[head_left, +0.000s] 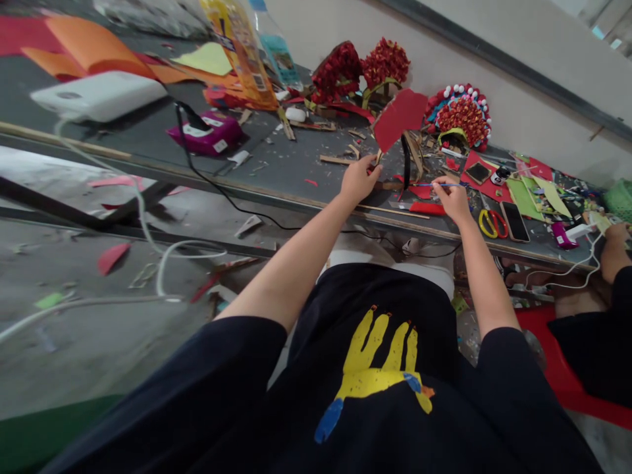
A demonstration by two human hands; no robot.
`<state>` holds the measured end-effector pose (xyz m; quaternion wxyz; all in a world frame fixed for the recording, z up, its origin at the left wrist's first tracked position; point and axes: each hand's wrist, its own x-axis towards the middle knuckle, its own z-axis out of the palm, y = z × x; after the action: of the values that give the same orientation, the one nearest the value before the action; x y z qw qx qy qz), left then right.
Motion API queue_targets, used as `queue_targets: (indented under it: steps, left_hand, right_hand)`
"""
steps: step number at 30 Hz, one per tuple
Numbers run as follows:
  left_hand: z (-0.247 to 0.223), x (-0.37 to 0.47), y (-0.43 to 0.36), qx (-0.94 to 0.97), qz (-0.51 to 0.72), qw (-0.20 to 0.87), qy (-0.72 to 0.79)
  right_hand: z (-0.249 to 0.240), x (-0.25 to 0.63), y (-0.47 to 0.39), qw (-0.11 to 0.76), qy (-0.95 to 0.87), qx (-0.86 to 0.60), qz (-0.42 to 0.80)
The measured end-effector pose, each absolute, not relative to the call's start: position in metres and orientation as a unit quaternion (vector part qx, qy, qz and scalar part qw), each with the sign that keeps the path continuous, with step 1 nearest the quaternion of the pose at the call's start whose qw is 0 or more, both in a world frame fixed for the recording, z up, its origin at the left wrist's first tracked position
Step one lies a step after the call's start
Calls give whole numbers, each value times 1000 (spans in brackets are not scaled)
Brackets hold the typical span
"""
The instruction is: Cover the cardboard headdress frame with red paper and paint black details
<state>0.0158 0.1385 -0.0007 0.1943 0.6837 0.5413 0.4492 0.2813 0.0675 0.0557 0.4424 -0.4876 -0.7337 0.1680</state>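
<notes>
My left hand [359,179] is closed on the lower edge of a red-faced cardboard piece [399,120], which stands up above the table; a dark strip [407,161] hangs at its right. In my right hand [451,199] is a thin blue paintbrush [448,185], pinched between the fingers and pointing left toward the piece. Its tip is too small to make out. Near my right hand lie yellow-and-red scissors [492,224] and a phone [514,222]. Farther back, a small dark jar [500,175] sits on red paper.
Red-covered headpieces [385,60] and one with white balls [461,118] stand along the wall. At left are a white device [99,95], a purple box [206,131], bottles [241,56] and orange paper [93,46]. A black cable [237,208] crosses the table edge. Another person's arm [615,250] is at far right.
</notes>
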Motion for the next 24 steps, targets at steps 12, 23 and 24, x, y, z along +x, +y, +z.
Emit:
queue_targets:
  steps: [12,23,24]
  left_hand:
    - [7,16,133,694,424,194,548]
    - [11,18,127,687,425,186,560]
    - [11,18,127,684,424,185,564]
  right_hand:
    - [89,270,98,349,-811,-462,85]
    - [121,259,115,359,-826,-434,9]
    - [124,259,113,361,-826,-433,8]
